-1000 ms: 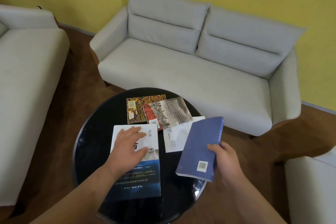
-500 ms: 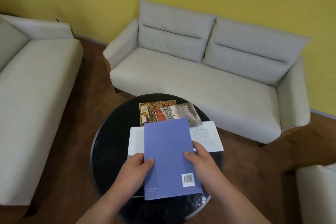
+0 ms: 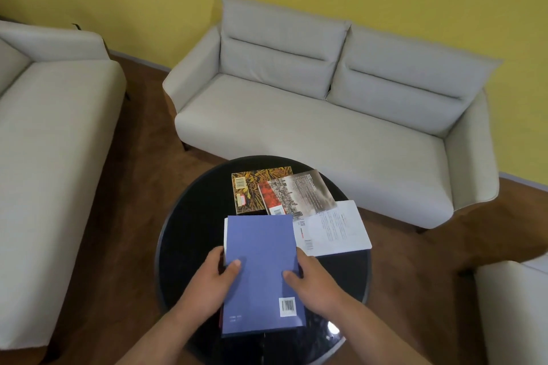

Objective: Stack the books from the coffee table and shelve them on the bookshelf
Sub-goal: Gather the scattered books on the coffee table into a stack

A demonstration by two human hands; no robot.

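Head view: blue book [image 3: 261,272] lies on the black coffee table [image 3: 189,234], long axis twelve to six, left hand [image 3: 215,283] and right hand [image 3: 314,281] clamped on its sides; white book [image 3: 332,228] lies at one o'clock, nearer the right.

Left part of round black worktop [image 3: 189,246] bare, open for reach from that edge. Centre taken by blue book [image 3: 261,272] lying on another, left hand [image 3: 212,281] and right hand [image 3: 317,283] flanking it. Far edge blocked by yellow-patterned book [image 3: 252,190] overlapped by grey-red book [image 3: 299,191]; white book [image 3: 332,228] covers right edge. Near right edge bare. Sofa [image 3: 326,115] beyond far edge.
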